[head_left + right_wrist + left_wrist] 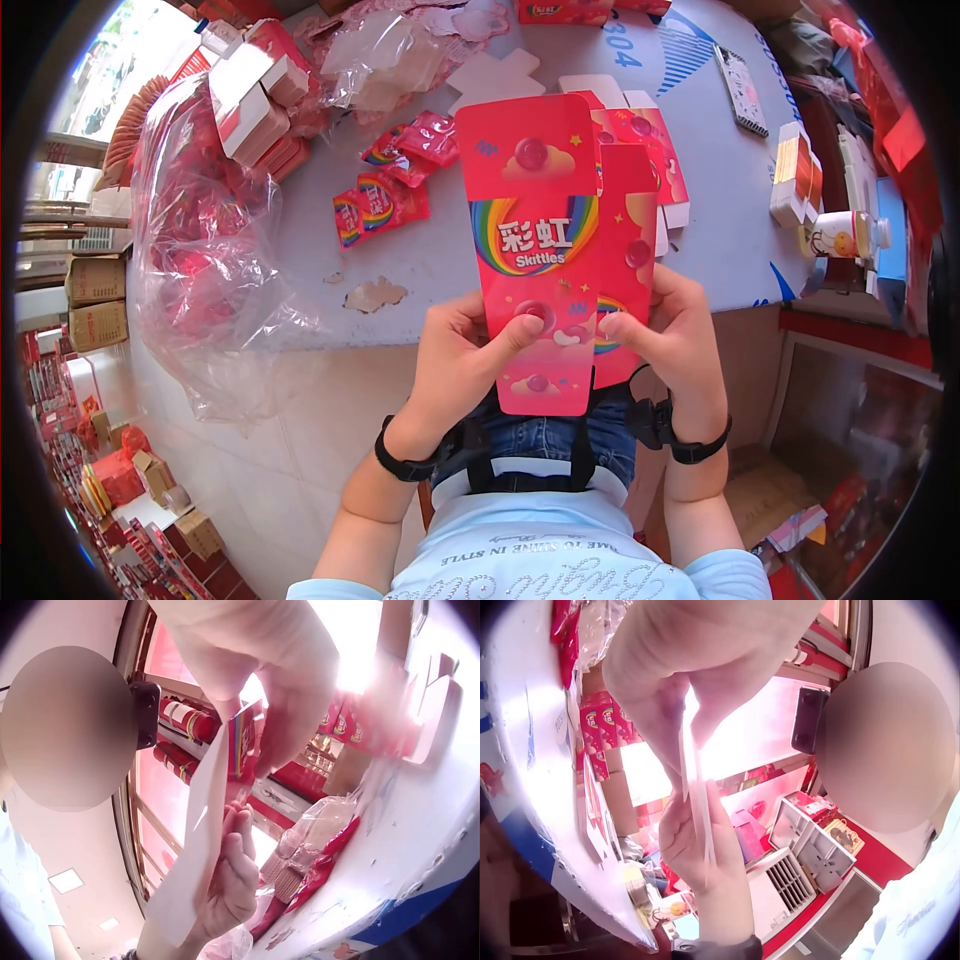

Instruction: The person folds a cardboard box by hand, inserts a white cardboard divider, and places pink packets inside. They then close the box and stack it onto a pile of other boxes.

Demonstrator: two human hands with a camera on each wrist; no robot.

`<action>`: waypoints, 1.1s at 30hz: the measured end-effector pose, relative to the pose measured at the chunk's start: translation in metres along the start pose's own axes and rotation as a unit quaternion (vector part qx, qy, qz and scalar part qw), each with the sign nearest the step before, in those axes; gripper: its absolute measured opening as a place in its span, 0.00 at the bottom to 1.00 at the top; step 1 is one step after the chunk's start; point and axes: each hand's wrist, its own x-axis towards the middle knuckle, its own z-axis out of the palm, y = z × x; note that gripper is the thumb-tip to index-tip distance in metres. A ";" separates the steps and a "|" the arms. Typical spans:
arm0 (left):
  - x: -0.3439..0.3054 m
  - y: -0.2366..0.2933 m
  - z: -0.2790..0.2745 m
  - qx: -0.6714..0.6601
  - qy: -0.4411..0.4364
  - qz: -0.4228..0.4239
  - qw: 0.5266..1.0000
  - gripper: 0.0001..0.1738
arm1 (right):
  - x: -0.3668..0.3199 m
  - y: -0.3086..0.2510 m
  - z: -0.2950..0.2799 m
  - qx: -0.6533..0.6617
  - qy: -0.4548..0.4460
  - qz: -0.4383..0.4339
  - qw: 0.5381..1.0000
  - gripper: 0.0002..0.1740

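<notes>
Both hands hold a red, flattened Skittles carton (535, 250) upright over the table's near edge. My left hand (450, 355) grips its left side, thumb on the printed face and fingers behind. At the other side my right hand (688, 335) pinches the narrower right panel (628, 225), its thumb also in front. White unprinted cardboard (196, 832) faces the right wrist view, and the left wrist view catches the carton edge-on. More printed red cartons (655, 150) lie flat behind it. To its left are several small red Skittles packets (380, 205) on the table.
A clear plastic bag (215, 240) with red contents hangs over the table's left edge. Red-and-white boxes (262, 95) are stacked beyond it. On the right are a slim patterned case (740, 90), a bundle of cards (793, 178) and a jar (845, 235).
</notes>
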 end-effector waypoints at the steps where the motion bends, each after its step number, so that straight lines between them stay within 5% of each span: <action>1: 0.000 0.001 0.000 -0.005 0.001 0.003 1.000 0.14 | -0.001 0.000 0.002 -0.022 -0.005 0.020 1.000 0.19; 6: 0.003 0.002 -0.003 -0.007 -0.011 0.028 1.000 0.15 | 0.000 0.004 0.004 -0.011 0.005 0.028 1.000 0.19; 8: 0.007 0.005 0.000 -0.044 0.052 0.087 0.994 0.14 | -0.001 0.005 0.005 -0.010 0.004 0.044 0.999 0.18; 16: 0.004 0.000 -0.003 -0.031 0.059 0.080 0.995 0.14 | -0.010 0.009 0.007 -0.033 0.000 0.030 0.999 0.17; 20: 0.003 0.001 0.004 0.001 0.051 0.098 0.994 0.32 | -0.014 0.012 0.013 -0.010 0.038 0.010 0.999 0.19; 24: -0.002 -0.001 0.015 0.059 -0.033 0.174 0.982 0.53 | -0.021 0.005 0.024 -0.146 0.039 -0.072 0.986 0.30; 29: -0.009 -0.005 0.014 0.049 -0.036 0.084 0.995 0.53 | -0.028 0.003 0.039 -0.349 -0.010 -0.189 0.918 0.48; 33: -0.016 -0.006 0.004 -0.116 -0.072 -0.028 0.990 0.53 | -0.025 0.003 0.019 -0.217 -0.005 -0.171 0.961 0.54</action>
